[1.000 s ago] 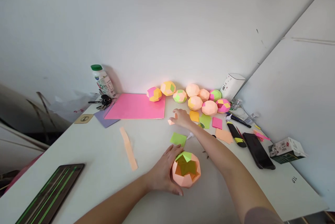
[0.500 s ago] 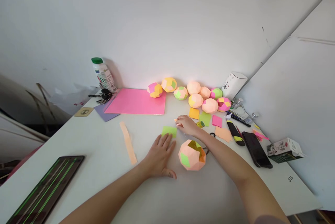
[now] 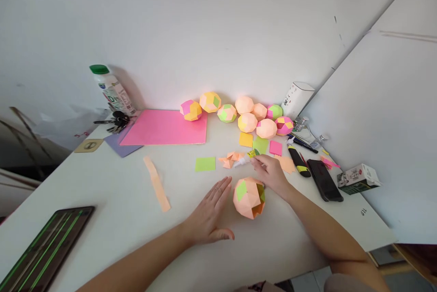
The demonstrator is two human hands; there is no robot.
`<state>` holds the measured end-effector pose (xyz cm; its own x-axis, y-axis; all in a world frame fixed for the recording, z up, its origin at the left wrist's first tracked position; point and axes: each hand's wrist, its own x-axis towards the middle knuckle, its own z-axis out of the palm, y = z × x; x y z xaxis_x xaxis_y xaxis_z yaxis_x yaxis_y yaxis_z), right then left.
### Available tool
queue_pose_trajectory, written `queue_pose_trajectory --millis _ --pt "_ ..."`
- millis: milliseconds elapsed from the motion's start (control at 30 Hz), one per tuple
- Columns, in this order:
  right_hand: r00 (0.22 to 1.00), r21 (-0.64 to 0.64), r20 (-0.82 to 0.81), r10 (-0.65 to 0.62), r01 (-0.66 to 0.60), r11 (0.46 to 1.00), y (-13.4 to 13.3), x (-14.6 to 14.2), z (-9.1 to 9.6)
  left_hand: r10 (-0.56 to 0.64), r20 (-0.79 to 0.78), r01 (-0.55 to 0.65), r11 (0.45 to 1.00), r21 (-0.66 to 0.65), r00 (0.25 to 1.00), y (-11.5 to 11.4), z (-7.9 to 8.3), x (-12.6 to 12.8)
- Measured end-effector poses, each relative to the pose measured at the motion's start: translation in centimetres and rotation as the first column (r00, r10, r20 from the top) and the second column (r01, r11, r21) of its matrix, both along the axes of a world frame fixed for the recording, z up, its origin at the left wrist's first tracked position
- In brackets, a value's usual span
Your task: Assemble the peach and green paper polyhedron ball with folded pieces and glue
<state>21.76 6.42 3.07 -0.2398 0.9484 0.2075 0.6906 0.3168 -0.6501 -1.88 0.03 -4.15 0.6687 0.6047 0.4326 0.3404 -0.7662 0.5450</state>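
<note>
- Holding nothing: wide-open left hand [image 3: 208, 219] beside paper ball [image 3: 244, 203], lower centre
- Right hand [image 3: 269, 173] part-curled at glue tube [image 3: 251, 153], mid-frame; cannot tell if gripped

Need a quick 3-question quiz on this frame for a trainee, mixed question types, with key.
1. Open: What does the right hand touch or come closest to?
2. True or false: The left hand is wrapped around the open paper ball.
3. Fill in: The flat paper just left of the folded peach pieces is coloured ____.

Key
1. The small tube with the white nozzle; whether it is gripped cannot be told.
2. False; the hand is spread beside the ball, with a gap between them.
3. Green.
</note>
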Motion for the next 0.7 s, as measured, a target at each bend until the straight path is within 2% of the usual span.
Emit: queue_pose_trajectory --millis 67,133,200,267,333,433,533,600,700 --pt "0.997 -0.078 -0.031 -0.075 0.073 0.994 -2.0 1.6 -0.1 -0.021 0.033 0.024 0.996 -0.090 0.999 -0.5 0.0 0.2" --pt "0.996 -0.179 -0.052 -0.077 0.067 0.982 -3.8 2.7 -0.2 -0.023 0.058 0.032 0.988 -0.154 0.998 -0.7 0.0 0.2" --pt "0.996 -0.297 -0.086 -0.021 -0.006 0.955 -5.2 3.0 -0.3 -0.015 0.073 0.029 0.980 -0.195 0.997 -0.7 0.1 0.0" --pt "0.985 -0.423 -0.163 0.052 -0.117 0.899 -6.0 2.6 -0.2 -0.013 0.072 0.029 0.973 -0.229 0.997 -0.7 0.2 0.0" --pt "0.968 -0.471 -0.230 0.103 -0.204 0.858 -6.2 1.7 0.2 -0.017 0.080 0.037 0.964 -0.262 0.997 -0.7 0.3 0.0" --pt "0.962 -0.392 -0.200 0.184 -0.251 0.885 -5.3 -0.1 1.1 0.068 0.160 -0.017 0.954 -0.298 0.985 -0.7 0.2 0.1" --pt "0.943 -0.287 -0.181 0.281 -0.324 0.902 -3.6 -1.8 1.8 0.201 0.255 -0.143 0.963 -0.229 0.946 -0.6 -0.1 0.1" --pt "0.920 -0.175 -0.218 0.326 -0.365 0.914 -2.4 -2.7 1.9 0.213 0.282 -0.167 0.969 -0.179 0.935 -0.5 -0.3 0.1" --pt "0.890 -0.026 -0.244 0.386 -0.404 0.914 -1.1 -3.7 1.5 0.161 0.311 -0.096 0.972 -0.217 0.937 -0.5 -0.4 0.3"
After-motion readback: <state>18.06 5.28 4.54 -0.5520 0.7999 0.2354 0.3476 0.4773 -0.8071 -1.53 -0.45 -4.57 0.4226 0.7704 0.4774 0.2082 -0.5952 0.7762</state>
